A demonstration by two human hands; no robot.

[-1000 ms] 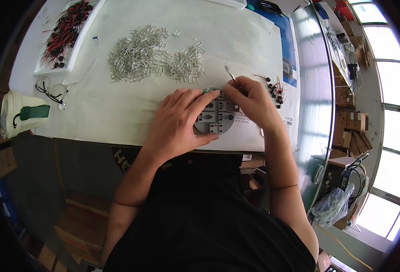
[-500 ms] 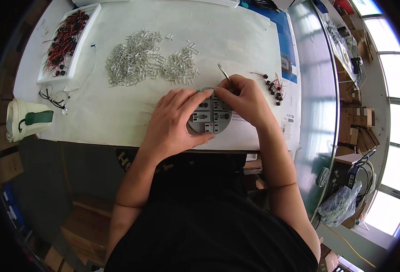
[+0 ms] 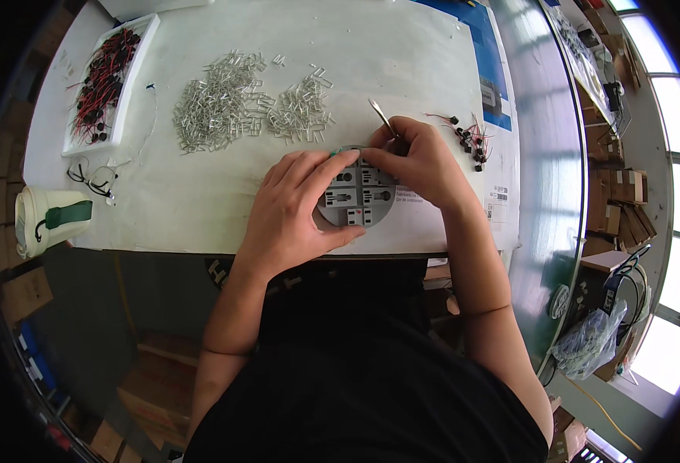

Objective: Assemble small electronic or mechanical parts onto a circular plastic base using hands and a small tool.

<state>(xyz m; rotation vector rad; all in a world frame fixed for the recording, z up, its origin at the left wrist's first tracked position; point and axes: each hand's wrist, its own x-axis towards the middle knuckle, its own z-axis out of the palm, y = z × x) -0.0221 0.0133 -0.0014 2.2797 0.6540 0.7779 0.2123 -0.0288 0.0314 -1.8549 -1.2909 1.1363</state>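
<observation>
A round grey fixture [image 3: 357, 218] with raised blocks and slots lies near the table's front edge. My left hand [image 3: 286, 204] is closed around its left side, thumb along the near rim and index finger at the far rim. A bit of green shows beside that index fingertip. In my right hand [image 3: 421, 158] a slim metal tool [image 3: 379, 113] is gripped, its silver end pointing up and away to the left. The right thumb and index finger pinch at the fixture's far edge, and anything between their tips is hidden.
Beyond the hands lie two heaps of U-shaped metal pins [image 3: 220, 100]. A white tray [image 3: 134, 81] at far left holds small black parts with red wires; several similar parts [image 3: 475, 143] lie right. Glasses [image 3: 97, 179] and a cream container [image 3: 35, 224] sit at the left edge.
The view has shifted slightly. Both hands keep their hold on the fixture and tool, and the tool's tilt differs a little.
</observation>
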